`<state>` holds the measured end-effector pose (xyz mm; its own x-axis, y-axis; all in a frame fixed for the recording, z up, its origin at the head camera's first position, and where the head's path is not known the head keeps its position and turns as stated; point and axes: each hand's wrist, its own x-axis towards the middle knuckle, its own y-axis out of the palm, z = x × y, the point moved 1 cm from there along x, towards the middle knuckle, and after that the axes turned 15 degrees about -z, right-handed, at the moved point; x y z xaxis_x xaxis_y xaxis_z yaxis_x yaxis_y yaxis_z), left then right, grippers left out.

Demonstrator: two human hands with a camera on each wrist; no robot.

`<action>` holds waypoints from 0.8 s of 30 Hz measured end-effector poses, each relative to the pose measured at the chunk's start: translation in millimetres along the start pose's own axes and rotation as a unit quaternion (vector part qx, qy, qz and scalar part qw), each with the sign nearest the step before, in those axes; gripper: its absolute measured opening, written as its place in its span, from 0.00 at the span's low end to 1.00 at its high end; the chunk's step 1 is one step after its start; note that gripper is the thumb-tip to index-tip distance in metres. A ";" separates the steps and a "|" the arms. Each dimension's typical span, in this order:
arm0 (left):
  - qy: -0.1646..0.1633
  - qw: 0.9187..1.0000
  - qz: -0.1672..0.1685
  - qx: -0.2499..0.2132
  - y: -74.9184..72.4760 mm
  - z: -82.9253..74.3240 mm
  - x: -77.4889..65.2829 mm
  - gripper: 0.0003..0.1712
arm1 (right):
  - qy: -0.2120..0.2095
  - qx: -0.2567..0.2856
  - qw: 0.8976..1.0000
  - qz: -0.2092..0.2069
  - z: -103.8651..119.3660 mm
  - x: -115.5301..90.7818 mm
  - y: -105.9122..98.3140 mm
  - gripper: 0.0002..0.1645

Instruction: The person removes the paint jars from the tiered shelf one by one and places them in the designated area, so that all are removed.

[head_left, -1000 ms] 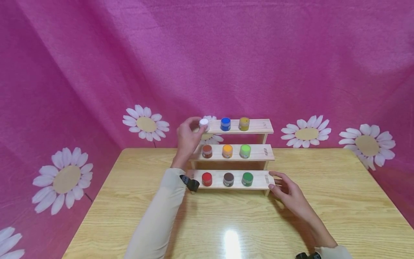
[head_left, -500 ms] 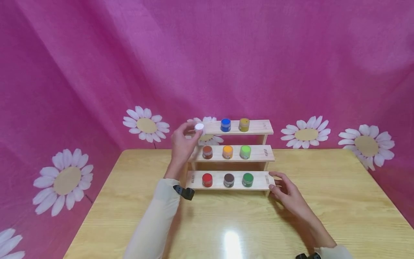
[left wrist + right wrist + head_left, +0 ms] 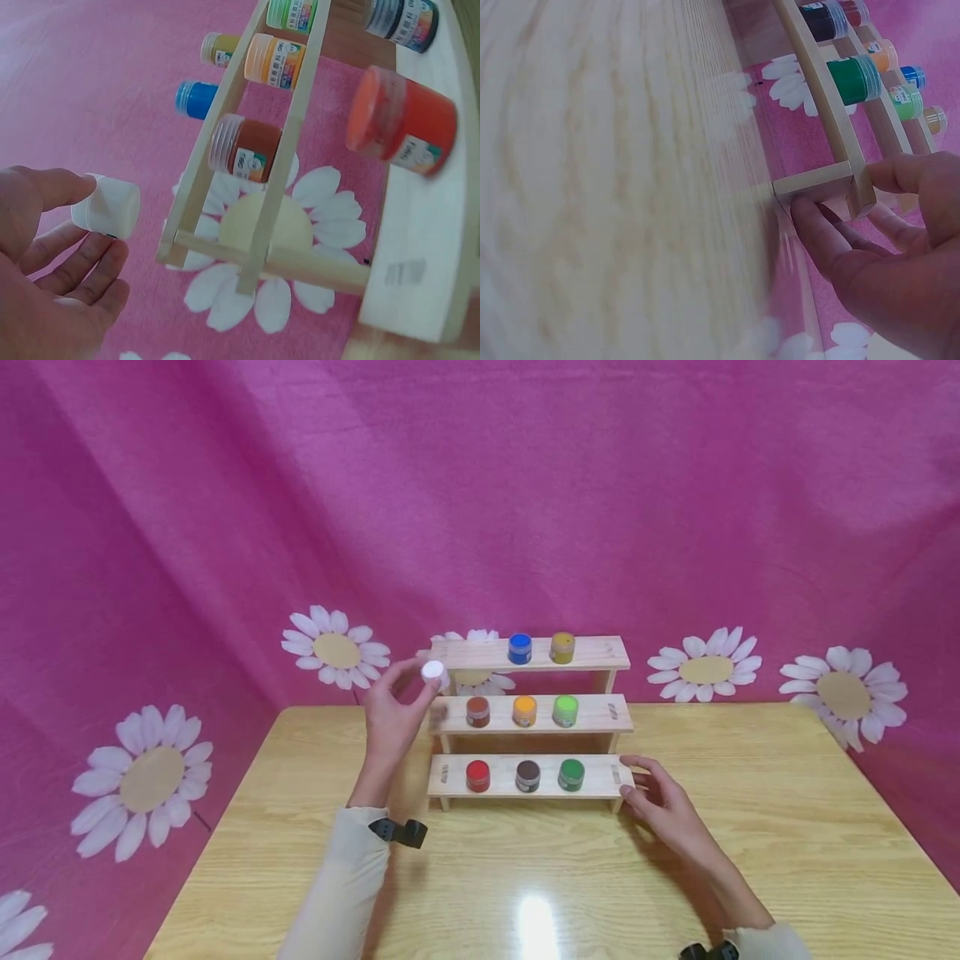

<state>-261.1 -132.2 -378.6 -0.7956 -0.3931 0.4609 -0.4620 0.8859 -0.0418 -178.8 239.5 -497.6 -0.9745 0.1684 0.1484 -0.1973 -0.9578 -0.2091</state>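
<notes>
Three-tiered pale wooden rack (image 3: 501, 714) stands unmoved, its lower right end gripped between thumb and fingers by the right hand (image 3: 663, 806). Left hand (image 3: 392, 714) pinches a small white cylindrical jar (image 3: 116, 206), shifted from the rack's top to just beside its left end.

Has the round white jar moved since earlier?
Yes: in the head view, the round white jar shifted left and lower against the three-tiered wooden rack.
</notes>
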 end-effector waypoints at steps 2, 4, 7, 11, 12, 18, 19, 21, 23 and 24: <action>-0.002 1.000 -0.002 0.001 -5.4 3.2 -2.2 0.21 | 0.003 0.004 1.000 -0.002 -0.6 -0.4 0.2 0.27; -0.003 1.000 -0.006 -0.001 -10.3 6.2 -4.3 0.21 | 0.004 0.001 1.000 -0.005 -0.5 -0.6 0.2 0.27; -0.004 1.000 -0.015 -0.010 -18.4 11.7 -7.7 0.21 | 0.009 -0.004 1.000 -0.002 0.1 -0.7 0.2 0.28; -0.020 0.999 -0.031 -0.018 -30.0 21.1 -12.7 0.20 | 0.011 -0.008 1.000 0.005 1.0 -0.3 0.2 0.30; -0.023 0.999 -0.036 -0.018 -32.5 23.7 -13.8 0.20 | 0.010 -0.008 1.000 0.005 1.2 -0.3 0.2 0.30; -0.037 0.997 -0.058 -0.028 -42.0 42.2 -19.4 0.19 | 0.010 -0.003 1.000 0.003 1.1 -0.2 -0.2 0.29; -0.041 0.997 -0.060 -0.028 -42.9 46.2 -20.3 0.18 | 0.010 -0.003 1.000 0.002 0.9 -0.1 -0.3 0.29; -0.052 0.996 -0.066 -0.026 -44.7 55.6 -22.3 0.18 | 0.009 -0.002 1.000 0.000 0.5 0.1 -0.6 0.28; -0.068 0.995 -0.070 -0.023 -46.4 64.4 -24.5 0.17 | 0.009 -0.002 1.000 -0.001 0.2 0.1 -1.0 0.28; -0.077 0.994 -0.070 -0.023 -47.4 68.4 -25.7 0.18 | 0.010 -0.001 1.000 -0.002 0.2 -0.1 -1.2 0.28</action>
<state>-245.6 -180.9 -449.2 -0.7771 -0.5431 0.3180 -0.5565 0.8290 0.0560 -178.5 240.6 -497.1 -0.9758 0.1766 0.1291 -0.2010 -0.9566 -0.2110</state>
